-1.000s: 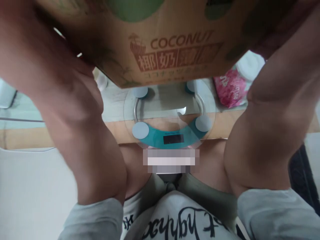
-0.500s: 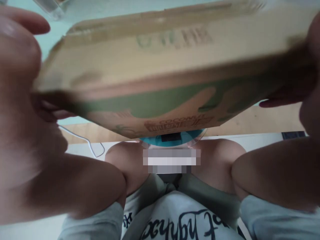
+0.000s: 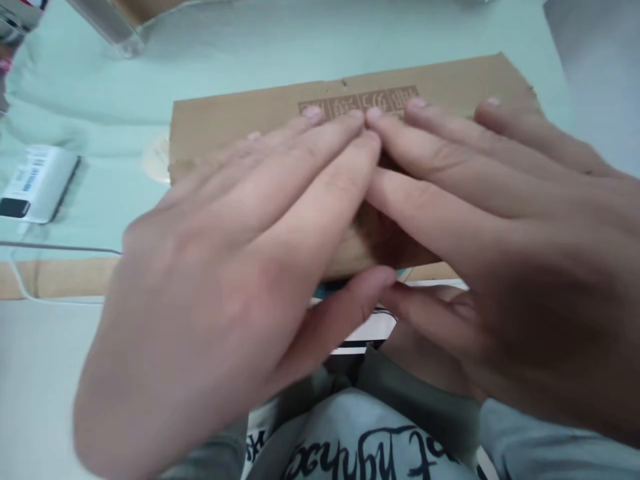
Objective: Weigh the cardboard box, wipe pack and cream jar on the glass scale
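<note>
Your left hand [image 3: 225,267] and right hand [image 3: 500,207] extend flat over the brown printed cardboard box [image 3: 345,97], fingers straight, gripping nothing, fingertips meeting; contact with the cardboard is unclear. The box sits before your lap, at the table with pale-green cloth [image 3: 300,40].

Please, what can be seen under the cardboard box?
At the near edge of the cardboard box, a teal sliver and wooden edging show. The box, left hand and right hand cover the rest.
</note>
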The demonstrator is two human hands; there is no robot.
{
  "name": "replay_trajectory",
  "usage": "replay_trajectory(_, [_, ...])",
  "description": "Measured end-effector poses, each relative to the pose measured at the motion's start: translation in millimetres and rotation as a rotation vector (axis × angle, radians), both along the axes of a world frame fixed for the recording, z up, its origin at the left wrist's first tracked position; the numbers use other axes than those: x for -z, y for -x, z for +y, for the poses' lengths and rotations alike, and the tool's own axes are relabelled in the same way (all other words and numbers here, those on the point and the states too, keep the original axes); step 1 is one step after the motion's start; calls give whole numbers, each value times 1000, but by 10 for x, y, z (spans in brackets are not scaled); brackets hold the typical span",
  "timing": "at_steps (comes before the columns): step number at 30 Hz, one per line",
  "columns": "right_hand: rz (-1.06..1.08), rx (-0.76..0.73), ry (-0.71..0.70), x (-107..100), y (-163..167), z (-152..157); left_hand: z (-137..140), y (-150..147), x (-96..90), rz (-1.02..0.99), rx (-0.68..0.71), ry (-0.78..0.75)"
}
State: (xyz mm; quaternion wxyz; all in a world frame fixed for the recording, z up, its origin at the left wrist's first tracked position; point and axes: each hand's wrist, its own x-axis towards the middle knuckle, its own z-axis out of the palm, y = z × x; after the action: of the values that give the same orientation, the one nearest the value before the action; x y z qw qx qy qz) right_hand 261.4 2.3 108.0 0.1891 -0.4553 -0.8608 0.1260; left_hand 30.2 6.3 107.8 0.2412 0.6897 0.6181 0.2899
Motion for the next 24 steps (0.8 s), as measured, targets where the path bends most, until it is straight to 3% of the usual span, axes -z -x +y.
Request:
replay_trajectory(3, [-47,62,-59,-6,242,-28,-2,17,-37,314,359,-197])
replay_trajectory(6, [0,162,17,-16,365,-45,74,151,1,424,434,-271])
replay_trajectory(9, [-39,236,125,-70,469,-39,149,280,-6,375,479,-218])
replay_trajectory(13, [18,230,110,-82,424,-105,63,265,-68,286,395,-129])
replay_trajectory(18, [-55,216,14,18,249,-189,-145,-52,-47,321,202,-66])
replay_trajectory(24, [-125,280,-7,78,408,-152,-71,-289,-53,137,36,56])
